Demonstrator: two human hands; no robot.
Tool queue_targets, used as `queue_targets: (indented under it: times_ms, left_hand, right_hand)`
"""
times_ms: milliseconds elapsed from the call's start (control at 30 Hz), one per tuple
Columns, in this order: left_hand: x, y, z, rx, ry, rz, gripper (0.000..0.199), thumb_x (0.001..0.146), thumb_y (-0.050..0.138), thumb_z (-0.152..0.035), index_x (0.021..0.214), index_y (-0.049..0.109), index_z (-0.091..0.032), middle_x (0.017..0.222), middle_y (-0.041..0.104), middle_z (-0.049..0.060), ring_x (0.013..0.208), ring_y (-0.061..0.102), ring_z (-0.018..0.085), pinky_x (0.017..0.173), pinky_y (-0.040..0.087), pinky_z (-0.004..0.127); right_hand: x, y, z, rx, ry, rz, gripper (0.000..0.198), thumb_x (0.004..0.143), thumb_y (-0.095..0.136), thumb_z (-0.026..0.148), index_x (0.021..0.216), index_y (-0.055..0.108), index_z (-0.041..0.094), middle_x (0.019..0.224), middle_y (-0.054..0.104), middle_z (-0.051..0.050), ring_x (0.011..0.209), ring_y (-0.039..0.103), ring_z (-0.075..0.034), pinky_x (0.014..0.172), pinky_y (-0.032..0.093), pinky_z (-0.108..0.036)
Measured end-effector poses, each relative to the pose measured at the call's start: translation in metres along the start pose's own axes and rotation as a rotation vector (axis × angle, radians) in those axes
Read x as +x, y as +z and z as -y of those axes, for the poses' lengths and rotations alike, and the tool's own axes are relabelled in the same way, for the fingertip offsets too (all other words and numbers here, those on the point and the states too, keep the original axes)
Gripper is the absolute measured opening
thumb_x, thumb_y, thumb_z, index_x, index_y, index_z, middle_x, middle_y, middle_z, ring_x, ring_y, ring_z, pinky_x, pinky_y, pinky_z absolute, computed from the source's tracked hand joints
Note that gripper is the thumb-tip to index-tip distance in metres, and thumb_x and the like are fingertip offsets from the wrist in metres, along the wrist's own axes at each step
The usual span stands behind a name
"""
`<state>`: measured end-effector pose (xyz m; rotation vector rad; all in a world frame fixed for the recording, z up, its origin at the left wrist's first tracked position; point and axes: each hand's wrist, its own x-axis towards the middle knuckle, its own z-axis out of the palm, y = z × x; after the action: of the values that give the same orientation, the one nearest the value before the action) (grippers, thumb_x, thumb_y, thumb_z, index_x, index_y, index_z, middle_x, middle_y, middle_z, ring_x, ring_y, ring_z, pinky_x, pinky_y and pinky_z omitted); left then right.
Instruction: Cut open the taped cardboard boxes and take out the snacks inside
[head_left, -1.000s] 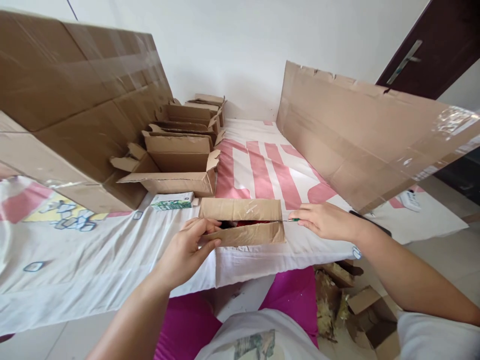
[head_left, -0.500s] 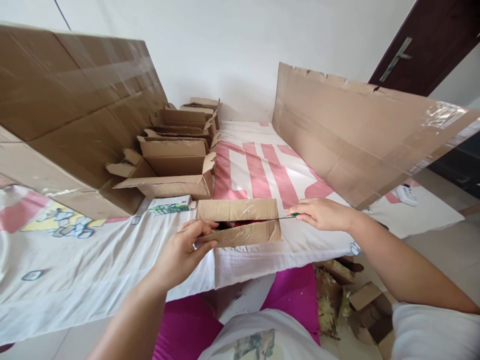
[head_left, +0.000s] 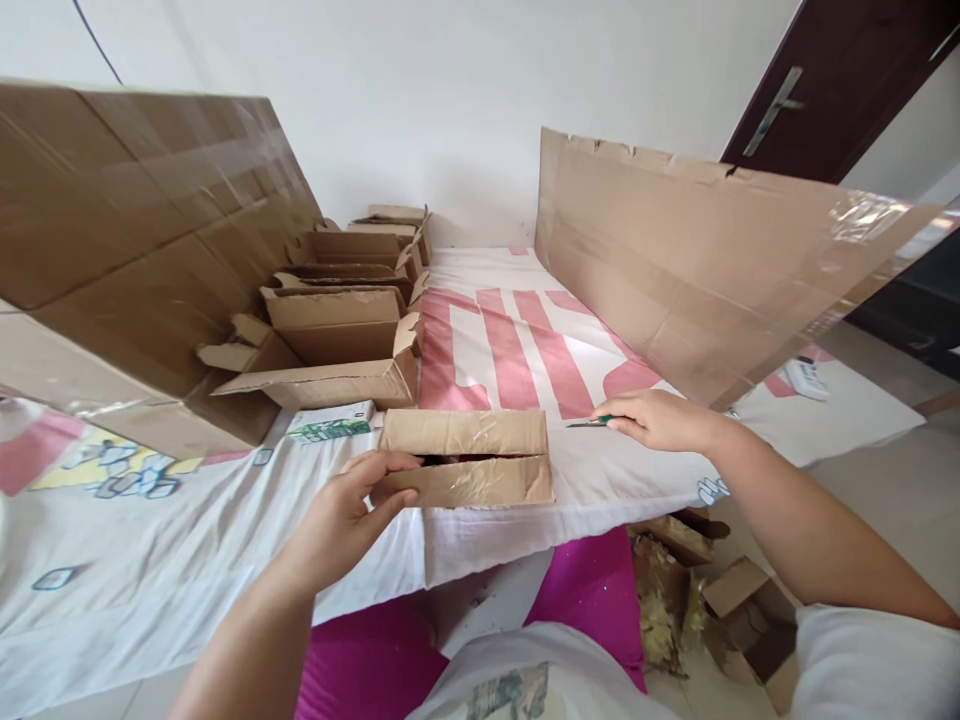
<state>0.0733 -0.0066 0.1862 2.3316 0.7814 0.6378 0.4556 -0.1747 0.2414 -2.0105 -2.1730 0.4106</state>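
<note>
A small cardboard box (head_left: 472, 482) lies near the table's front edge, its two top flaps parted by a narrow slit. Something dark and red shows inside, too little to name. My left hand (head_left: 360, 510) grips the box's left end, fingers at the slit and thumb on the near flap. To the right of the box, my right hand (head_left: 660, 420) is closed round the green handle of a small knife (head_left: 600, 422). Its thin blade points left, apart from the box, over the white cloth.
Several open cardboard boxes (head_left: 337, 380) stand in a row behind, beside a large taped carton (head_left: 150, 220). A green and white packet (head_left: 331, 422) lies by the small box. A tall cardboard sheet (head_left: 675, 260) stands at right. Torn cartons (head_left: 742, 620) lie on the floor.
The knife blade has come out of the slit and moved right, clear of the box. The flaps sit closer together. My left hand still holds the box, and the view has shifted slightly.
</note>
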Motion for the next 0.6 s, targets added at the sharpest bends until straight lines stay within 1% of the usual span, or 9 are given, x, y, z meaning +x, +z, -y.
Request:
queue_targets:
  times_ms: [33, 100, 167, 200, 300, 367, 467, 533, 600]
  left_hand:
    - [0.001, -0.001, 0.000, -0.005, 0.019, 0.009, 0.032, 0.084, 0.059, -0.049, 0.101, 0.067, -0.023, 0.105, 0.072, 0.009, 0.094, 0.067, 0.025, 0.069, 0.056, 0.032]
    - [0.003, -0.004, 0.001, -0.028, 0.051, 0.041, 0.031, 0.084, 0.060, -0.050, 0.098, 0.070, -0.025, 0.107, 0.072, 0.009, 0.102, 0.066, 0.027, 0.078, 0.057, 0.036]
    - [0.005, -0.005, 0.003, -0.052, 0.050, 0.068, 0.030, 0.083, 0.061, -0.052, 0.093, 0.072, -0.026, 0.108, 0.073, 0.009, 0.104, 0.066, 0.028, 0.080, 0.057, 0.038]
    - [0.007, -0.006, 0.003, -0.058, 0.039, 0.074, 0.030, 0.082, 0.061, -0.053, 0.093, 0.072, -0.027, 0.109, 0.073, 0.009, 0.103, 0.067, 0.028, 0.079, 0.057, 0.037]
    - [0.012, -0.012, 0.001, -0.020, 0.009, 0.094, 0.034, 0.080, 0.062, -0.055, 0.096, 0.070, -0.026, 0.108, 0.073, 0.007, 0.097, 0.068, 0.027, 0.075, 0.057, 0.034]
    - [0.018, -0.018, -0.006, 0.071, -0.020, 0.139, 0.034, 0.080, 0.060, -0.054, 0.097, 0.069, -0.026, 0.099, 0.074, 0.004, 0.085, 0.069, 0.024, 0.066, 0.055, 0.031]
    - [0.028, -0.027, -0.025, 0.265, -0.064, 0.237, 0.030, 0.081, 0.054, -0.052, 0.087, 0.065, -0.025, 0.073, 0.069, -0.002, 0.062, 0.063, 0.020, 0.055, 0.046, 0.028]
    - [0.036, -0.026, -0.039, 0.386, -0.087, 0.271, 0.031, 0.082, 0.052, -0.054, 0.078, 0.060, -0.025, 0.064, 0.064, -0.001, 0.059, 0.061, 0.021, 0.054, 0.042, 0.028]
    - [0.045, -0.016, -0.053, 0.505, -0.098, 0.253, 0.037, 0.080, 0.055, -0.059, 0.071, 0.057, -0.024, 0.062, 0.063, 0.002, 0.060, 0.061, 0.024, 0.057, 0.041, 0.031]
  right_hand:
    - [-0.003, 0.002, -0.001, 0.053, -0.011, -0.037, 0.033, 0.096, 0.043, 0.031, 0.119, 0.066, 0.026, 0.115, 0.070, -0.005, 0.100, 0.065, -0.022, 0.084, 0.050, -0.036]
    - [-0.006, 0.009, 0.001, 0.193, -0.046, -0.079, 0.035, 0.097, 0.041, 0.034, 0.123, 0.063, 0.024, 0.113, 0.070, -0.005, 0.090, 0.067, -0.018, 0.081, 0.051, -0.033]
    - [-0.003, 0.020, 0.009, 0.343, -0.114, -0.095, 0.037, 0.099, 0.039, 0.035, 0.127, 0.060, 0.022, 0.106, 0.071, -0.005, 0.078, 0.067, -0.014, 0.075, 0.052, -0.029]
    - [0.000, 0.026, 0.015, 0.394, -0.157, -0.119, 0.038, 0.099, 0.039, 0.034, 0.130, 0.058, 0.021, 0.106, 0.071, -0.006, 0.078, 0.066, -0.014, 0.076, 0.052, -0.029]
    - [0.020, 0.039, 0.033, 0.416, -0.245, -0.214, 0.039, 0.099, 0.040, 0.031, 0.134, 0.053, 0.019, 0.119, 0.067, -0.009, 0.103, 0.064, -0.018, 0.092, 0.049, -0.034]
    - [0.039, 0.042, 0.041, 0.383, -0.231, -0.191, 0.039, 0.097, 0.046, 0.029, 0.134, 0.054, 0.017, 0.129, 0.062, -0.011, 0.117, 0.058, -0.021, 0.100, 0.045, -0.037]
    - [0.068, 0.041, 0.045, 0.362, -0.185, -0.095, 0.041, 0.092, 0.054, 0.024, 0.132, 0.055, 0.017, 0.132, 0.062, -0.010, 0.120, 0.057, -0.023, 0.102, 0.044, -0.038]
    - [0.085, 0.040, 0.043, 0.370, -0.168, -0.065, 0.040, 0.090, 0.055, 0.020, 0.130, 0.057, 0.017, 0.129, 0.064, -0.009, 0.116, 0.061, -0.023, 0.099, 0.047, -0.036]
    - [0.098, 0.039, 0.041, 0.385, -0.147, -0.025, 0.037, 0.088, 0.058, 0.019, 0.126, 0.059, 0.018, 0.125, 0.067, -0.007, 0.111, 0.063, -0.021, 0.095, 0.049, -0.034]
